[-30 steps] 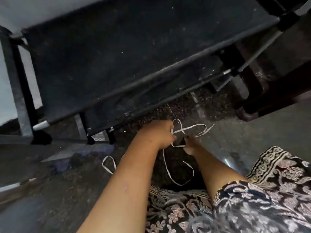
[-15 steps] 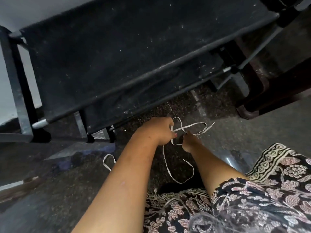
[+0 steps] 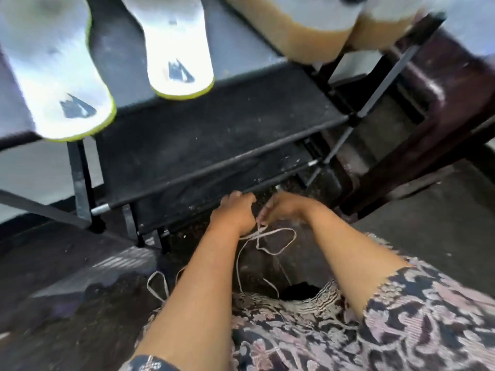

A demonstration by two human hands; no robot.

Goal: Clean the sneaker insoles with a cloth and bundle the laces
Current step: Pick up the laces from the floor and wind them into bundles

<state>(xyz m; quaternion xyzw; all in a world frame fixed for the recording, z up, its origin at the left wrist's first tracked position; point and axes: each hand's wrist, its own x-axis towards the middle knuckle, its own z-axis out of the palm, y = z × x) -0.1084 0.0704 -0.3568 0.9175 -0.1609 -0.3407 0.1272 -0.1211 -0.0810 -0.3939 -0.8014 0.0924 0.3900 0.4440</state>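
A thin white shoelace [image 3: 276,241] hangs in loops between my two hands above the dark floor. My left hand [image 3: 235,212] is closed around one part of it. My right hand [image 3: 284,207] pinches the lace close beside the left. A second white lace [image 3: 158,286] lies looped on the floor by my left forearm. Two white insoles with yellow-green edges [image 3: 53,84] [image 3: 174,46] rest on the top shelf of the black rack [image 3: 214,135]. At the top right of that shelf stand two sneakers with tan soles [image 3: 308,36] [image 3: 385,30].
The rack's lower black shelves [image 3: 219,183] are just beyond my hands. A dark wooden furniture leg [image 3: 428,124] stands to the right. My patterned dress [image 3: 348,330] covers my lap at the bottom.
The view has tilted up, bringing the insoles and sneakers into sight. My hands have drawn closer together and the lace loop now hangs below them.
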